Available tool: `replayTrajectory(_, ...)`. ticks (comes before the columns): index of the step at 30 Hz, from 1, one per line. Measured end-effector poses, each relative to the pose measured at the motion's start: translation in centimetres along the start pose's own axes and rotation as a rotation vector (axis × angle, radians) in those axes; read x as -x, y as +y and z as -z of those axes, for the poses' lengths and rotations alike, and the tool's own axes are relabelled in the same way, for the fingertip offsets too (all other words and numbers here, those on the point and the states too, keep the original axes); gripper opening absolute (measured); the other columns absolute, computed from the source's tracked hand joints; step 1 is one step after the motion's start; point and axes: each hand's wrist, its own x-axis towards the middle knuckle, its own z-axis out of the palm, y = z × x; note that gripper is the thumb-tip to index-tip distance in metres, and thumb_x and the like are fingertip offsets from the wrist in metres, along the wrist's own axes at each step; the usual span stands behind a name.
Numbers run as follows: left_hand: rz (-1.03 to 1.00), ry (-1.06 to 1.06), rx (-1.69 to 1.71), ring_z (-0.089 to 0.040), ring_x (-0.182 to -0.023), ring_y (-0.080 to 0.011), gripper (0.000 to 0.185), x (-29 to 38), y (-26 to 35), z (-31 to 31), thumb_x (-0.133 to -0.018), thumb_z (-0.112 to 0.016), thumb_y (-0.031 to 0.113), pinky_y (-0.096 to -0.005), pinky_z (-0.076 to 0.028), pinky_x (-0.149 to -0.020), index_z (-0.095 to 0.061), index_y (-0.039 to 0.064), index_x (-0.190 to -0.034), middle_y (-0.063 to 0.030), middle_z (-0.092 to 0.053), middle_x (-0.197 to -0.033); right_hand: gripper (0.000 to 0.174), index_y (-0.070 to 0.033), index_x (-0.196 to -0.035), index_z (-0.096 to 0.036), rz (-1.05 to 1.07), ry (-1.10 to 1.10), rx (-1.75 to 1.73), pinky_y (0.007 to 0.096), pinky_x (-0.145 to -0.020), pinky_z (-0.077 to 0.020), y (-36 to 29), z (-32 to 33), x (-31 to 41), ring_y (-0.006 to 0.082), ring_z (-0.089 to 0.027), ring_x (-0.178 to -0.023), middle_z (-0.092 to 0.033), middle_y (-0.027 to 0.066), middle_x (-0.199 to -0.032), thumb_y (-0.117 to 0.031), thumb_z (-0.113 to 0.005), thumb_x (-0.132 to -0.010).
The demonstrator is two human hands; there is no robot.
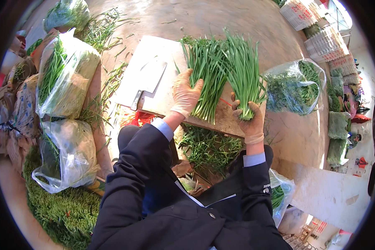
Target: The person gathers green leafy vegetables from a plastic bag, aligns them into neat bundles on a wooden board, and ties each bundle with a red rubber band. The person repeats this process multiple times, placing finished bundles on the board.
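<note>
In my gloved right hand [248, 125] is an upright bunch of garlic chives [242, 68], gripped near the cut stem ends with the leaves fanning away from me. My gloved left hand [186, 93] rests against the left side of a flat pile of garlic chives [207, 93], thumb and fingers apart. This pile lies on a wooden board [157, 107] across my knees, its stem ends towards me. A cleaver [151, 76] with a dark handle lies on the board's bright left part, left of my left hand. The held bunch partly overlaps the pile.
Plastic bags of greens stand at left [78, 68] and right [293, 87]. Bundled chives [59, 206] stand at lower left. Red ties [137, 118] hang by the board's near edge. Loose trimmings [209, 147] lie beneath it. Stacked crates [326, 43] stand at far right.
</note>
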Motion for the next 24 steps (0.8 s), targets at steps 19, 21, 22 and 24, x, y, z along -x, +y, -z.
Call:
replayTrajectory(19,0.632,-0.082,1.304,-0.07,-0.124,-0.0322,0.037,-8.1,0.8,-1.4,-0.107,-0.067,0.005,-0.0447,-0.061,-0.101,-0.061,0.008,-0.143,-0.0138,-0.069,-0.141,0.079,-0.008,-0.169,-0.032,-0.046,0.061,0.034,0.0376,-0.087,-0.0598,0.4,0.6,2.8,0.0279,-0.062,-0.121,-0.044,0.0249,-0.16,-0.008,-0.07,-0.1)
replayTrajectory(21,0.534,-0.032,1.426,-0.064,-0.135,-0.0333,0.041,-8.5,1.3,-1.2,-0.107,-0.067,0.007,-0.0503,-0.056,-0.11,-0.058,0.008,-0.147,-0.0137,-0.065,-0.147,0.08,-0.008,-0.169,-0.032,-0.031,0.09,0.017,0.0377,-0.088,-0.0602,-0.1,1.0,3.0,0.028,-0.062,-0.121,-0.044,0.0249,-0.16,-0.008,-0.071,-0.099)
replayTrajectory(22,0.52,-0.055,1.409,-0.054,-0.145,-0.0326,0.049,-8.5,1.2,-0.9,-0.106,-0.07,0.012,-0.0552,-0.047,-0.117,-0.054,0.009,-0.153,-0.0117,-0.061,-0.153,0.08,-0.009,-0.169,-0.032,-0.025,0.104,0.009,0.0378,-0.088,-0.0604,-0.4,1.1,3.1,0.0281,-0.062,-0.121,-0.044,0.0248,-0.16,-0.008,-0.072,-0.099)
replayTrajectory(24,0.592,0.047,1.116,-0.052,-0.146,-0.0321,0.053,-8.3,1.0,-0.5,-0.104,-0.073,0.016,-0.0555,-0.044,-0.117,-0.054,0.01,-0.154,-0.0107,-0.062,-0.151,0.081,-0.009,-0.169,-0.033,-0.011,0.089,-0.002,0.0379,-0.089,-0.0609,-1.2,1.0,2.8,0.0286,-0.062,-0.121,-0.044,0.025,-0.16,-0.008,-0.073,-0.098)
